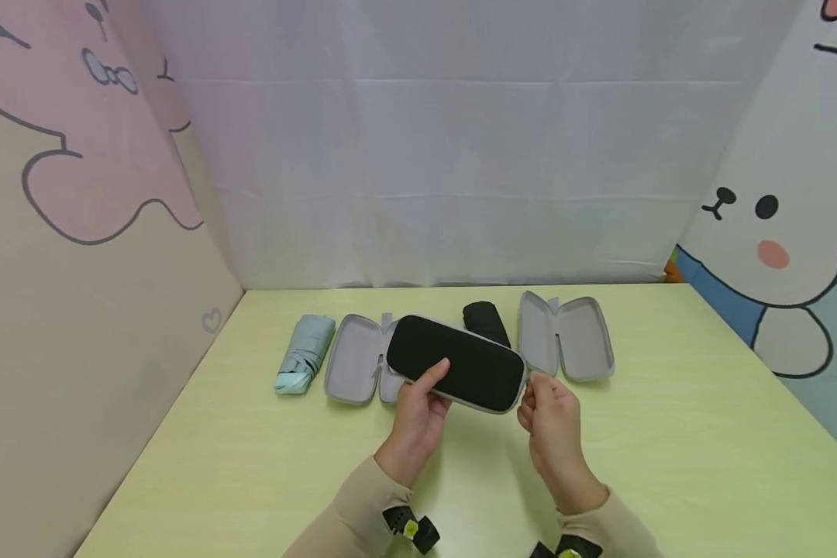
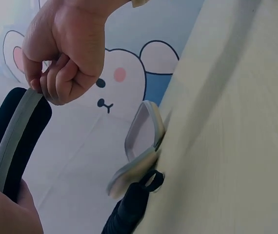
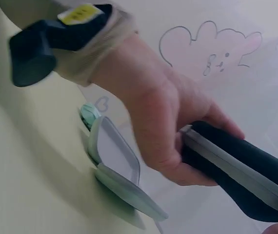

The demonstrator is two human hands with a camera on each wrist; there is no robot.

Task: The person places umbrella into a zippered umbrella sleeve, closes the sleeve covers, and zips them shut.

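A black oblong zip case [image 1: 455, 363] with a grey zip band [image 2: 16, 136] is held up above the table, closed and tilted. My left hand [image 1: 418, 425] grips its lower left side, thumb on the black face and the other fingers beneath. At the case's right end my right hand [image 1: 552, 422] has curled fingers and pinches at the zip edge; the fingers hide what lies between them. The right wrist view shows the left hand [image 3: 163, 114] wrapped round one end of the case [image 3: 241, 170].
Behind the held case, an open grey case [image 1: 352, 360] is partly covered by it. A second open grey case [image 1: 586, 339] lies to the right. A black folded umbrella [image 1: 487, 322] is between them, and a pale blue folded umbrella [image 1: 305, 353] lies far left on the table [image 1: 669, 434].
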